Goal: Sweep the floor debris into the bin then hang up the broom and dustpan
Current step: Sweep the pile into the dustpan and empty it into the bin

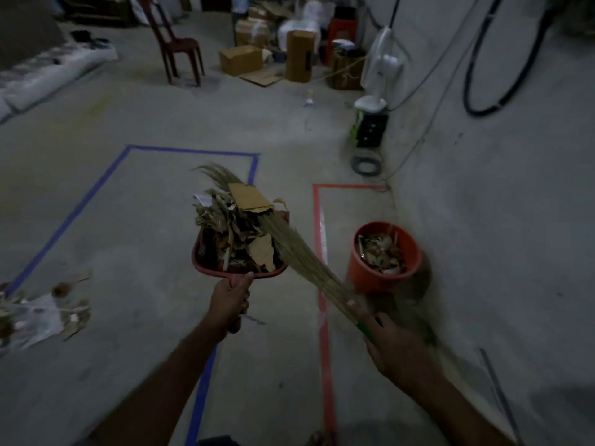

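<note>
left hand (229, 300) fingers grip the red plastic dustpan (206, 262), heaped with paper and cardboard scraps (238, 230). right hand (397, 349) fingers clasp the straw broom (299, 249). the orange bucket (370, 278) holds similar scraps.

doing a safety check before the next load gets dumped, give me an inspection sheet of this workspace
surface: concrete floor with blue tape and red tape rectangles
job's things: dustpan heaped with debris, lifted off the floor; broom lying across the load; bin inside the red tape, part full
clutter: loose pile at far left, not yet swept
grippers: left hand grips the dustpan handle; right hand grips the broom
cables: black hose and thin wires on the wall; a coil on the floor
surroundings: chair, boxes, fan
</note>
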